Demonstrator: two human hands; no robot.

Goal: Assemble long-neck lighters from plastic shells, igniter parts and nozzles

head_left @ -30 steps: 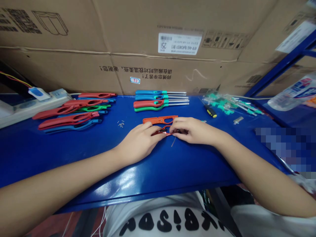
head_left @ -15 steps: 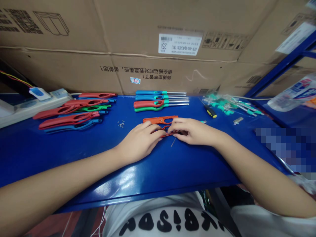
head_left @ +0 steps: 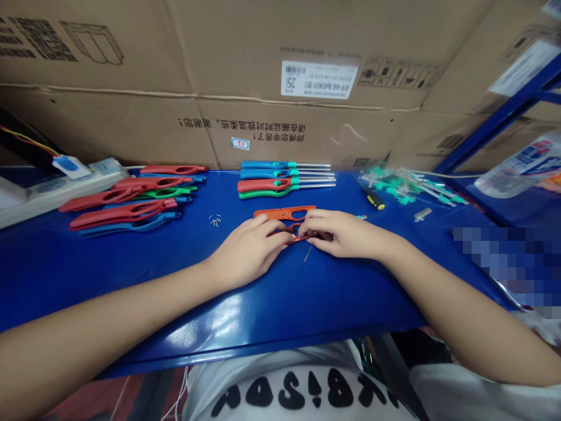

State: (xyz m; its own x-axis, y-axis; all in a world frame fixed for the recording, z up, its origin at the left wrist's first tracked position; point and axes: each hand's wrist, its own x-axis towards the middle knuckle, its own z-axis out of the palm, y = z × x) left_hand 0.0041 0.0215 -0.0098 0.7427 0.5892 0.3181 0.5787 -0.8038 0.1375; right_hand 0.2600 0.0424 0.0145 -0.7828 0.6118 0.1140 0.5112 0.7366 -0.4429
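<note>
Grip: L hand (head_left: 249, 251) & R hand (head_left: 335, 234) both pinching red handle half (head_left: 296, 240), low over table (head_left: 333, 298); exact fingertip contact hidden. Thin strip (head_left: 308, 253) juts out approx. 5 o'clock; might snag if R fingers drag it. Orange handle half (head_left: 284, 213) just beyond, 12 o'clock. Loose screws (head_left: 215, 220), 10 o'clock: L knuckle bump could scatter 'em. Screwdriver (head_left: 374, 199), 2 o'clock.

A blue surface (head_left: 307, 304) was viewed from above by a single head-worn camera, pointed forward and down; the left hand (head_left: 248, 254) and right hand (head_left: 339, 232) were framed centrally at near range, the wearer's shirt (head_left: 307, 362) below and cardboard (head_left: 241, 47) beyond.
</note>
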